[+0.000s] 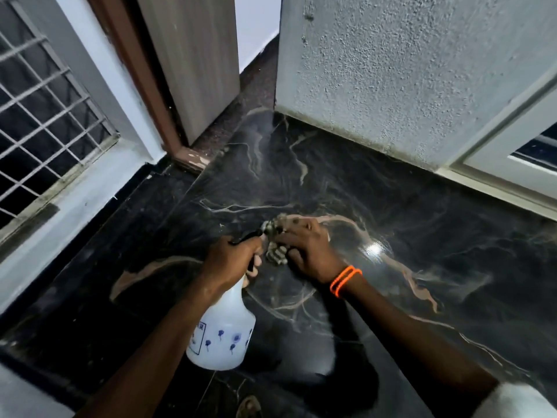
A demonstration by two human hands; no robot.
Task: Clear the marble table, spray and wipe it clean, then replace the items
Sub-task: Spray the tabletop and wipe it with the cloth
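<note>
The black marble table (422,251) with pale veins fills the view below me, running into a corner between a rough plastered wall (407,70) and a wooden door frame (141,86); it looks hard, smooth and slick, with a bright glare spot and nothing standing on it. My left hand (232,260) is wrapped tight around the neck of a white plastic spray bottle (221,336), fingers at the dark trigger, which is the natural place to hold it; the bottle hangs above the marble and I judge it light and slightly squeezable. My right hand (307,251), an orange band (345,280) at the wrist, is closed on a crumpled cloth (275,239), soft and limp, just ahead of the nozzle. The bottle carries small blue flower prints and a boxed label ending in "R"; the rest is unreadable.
</note>
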